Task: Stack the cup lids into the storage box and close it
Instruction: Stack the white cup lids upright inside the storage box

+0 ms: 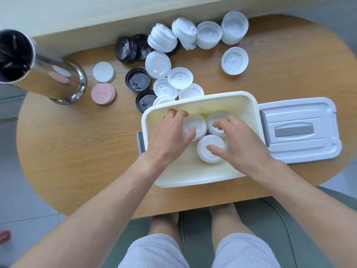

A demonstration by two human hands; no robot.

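Arranging lid stacks in storage box (249, 105) | left hand (170, 136) curled around far-left stack (193, 125); right hand (237, 144) spread, fingertips touching far-right stack (217, 120) and near stack (209, 151) | loose lids (179, 78) lie far-left of box, nearer left hand | box lid (299, 130) off, right of box.

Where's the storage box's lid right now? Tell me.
In the head view the box lid lies flat on the table, right of the storage box, handle up, beside the right hand.
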